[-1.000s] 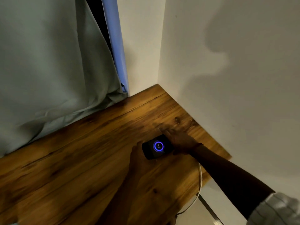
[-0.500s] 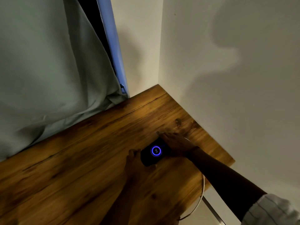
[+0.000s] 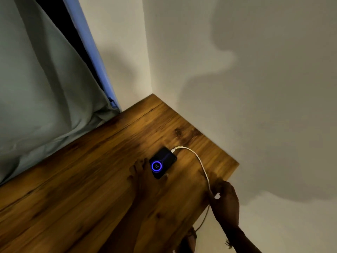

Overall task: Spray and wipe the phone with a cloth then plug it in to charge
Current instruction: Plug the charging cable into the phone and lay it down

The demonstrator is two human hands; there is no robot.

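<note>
Withdrawing from the phone (image 3: pixel 162 162), right hand (image 3: pixel 225 201) now pinches the white cable (image 3: pixel 198 162) at the counter's (image 3: pixel 73 189) right edge; left hand (image 3: pixel 144 177), fingers spread, steadies the phone, flat near the far right corner. Plug seated, charge ring lit: task judged essentially complete.

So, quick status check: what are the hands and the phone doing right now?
Left hand flat on table beside phone. Right hand on white cable at table edge. Phone plugged in, blue ring lit. Nothing in the way.
</note>
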